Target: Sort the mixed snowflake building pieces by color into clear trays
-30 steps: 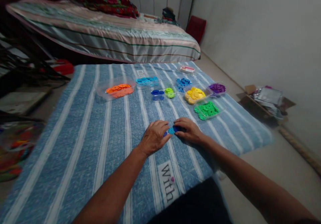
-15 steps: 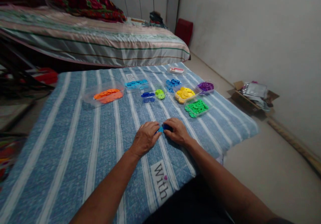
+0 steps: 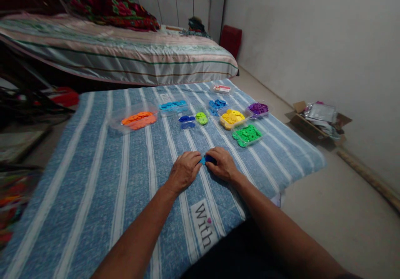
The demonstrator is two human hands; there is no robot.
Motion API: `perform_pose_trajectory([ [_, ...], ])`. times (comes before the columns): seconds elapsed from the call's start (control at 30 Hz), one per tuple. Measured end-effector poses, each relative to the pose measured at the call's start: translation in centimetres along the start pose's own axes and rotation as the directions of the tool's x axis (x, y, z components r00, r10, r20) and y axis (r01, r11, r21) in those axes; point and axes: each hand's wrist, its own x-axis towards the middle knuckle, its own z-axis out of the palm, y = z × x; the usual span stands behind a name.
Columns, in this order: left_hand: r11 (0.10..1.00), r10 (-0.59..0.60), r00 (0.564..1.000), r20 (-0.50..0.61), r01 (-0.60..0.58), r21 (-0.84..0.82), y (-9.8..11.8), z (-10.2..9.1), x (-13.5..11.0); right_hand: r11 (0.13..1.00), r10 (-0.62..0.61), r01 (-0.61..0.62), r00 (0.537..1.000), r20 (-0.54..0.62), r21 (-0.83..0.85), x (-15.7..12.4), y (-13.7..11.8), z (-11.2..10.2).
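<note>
Close together over the cloth, my two hands meet at a pair of small plastic discs. My left hand (image 3: pixel 184 169) pinches a light blue disc (image 3: pixel 203 160), mostly hidden by the fingers. A dark blue disc (image 3: pixel 210 159) is gripped in my right hand (image 3: pixel 222 165), its edge touching or very near the light blue one. Whether the two are joined I cannot tell. Beyond the hands stand clear tubs of similar discs: dark blue (image 3: pixel 186 121), lime green (image 3: pixel 201 118), light blue (image 3: pixel 173 106), yellow (image 3: pixel 232 118) and green (image 3: pixel 247 134).
A striped blue cloth (image 3: pixel 131 174) covers the table. Orange discs (image 3: pixel 139 120) fill a tub at left, purple ones (image 3: pixel 258 109) at right, mid-blue ones (image 3: pixel 217 105) behind. A bed (image 3: pixel 125 58) lies beyond, and a cardboard box (image 3: pixel 315 124) sits on the floor at right.
The whole view has shifted slightly, so things appear a little further right. My hands keep the same hold on the two discs, with little visible movement.
</note>
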Motion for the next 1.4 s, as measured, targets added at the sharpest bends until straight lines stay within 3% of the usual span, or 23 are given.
perform_pose_trajectory([
  [0.67,1.0,0.01,1.0,0.002,-0.01,0.02,-0.2,0.0,-0.2,0.997,-0.032,0.033,0.999,0.02,-0.075,0.1,-0.7,-0.2],
  [0.93,0.999,0.032,0.993,-0.115,-0.027,0.044,-0.7,0.3,-0.1,0.995,-0.038,0.038,0.999,0.004,-0.093,0.3,-1.0,0.4],
  [1.4,1.0,-0.009,0.994,-0.109,0.011,0.015,-0.4,0.0,-0.1,0.993,-0.015,0.012,1.0,-0.021,-0.115,0.8,-1.7,1.4],
])
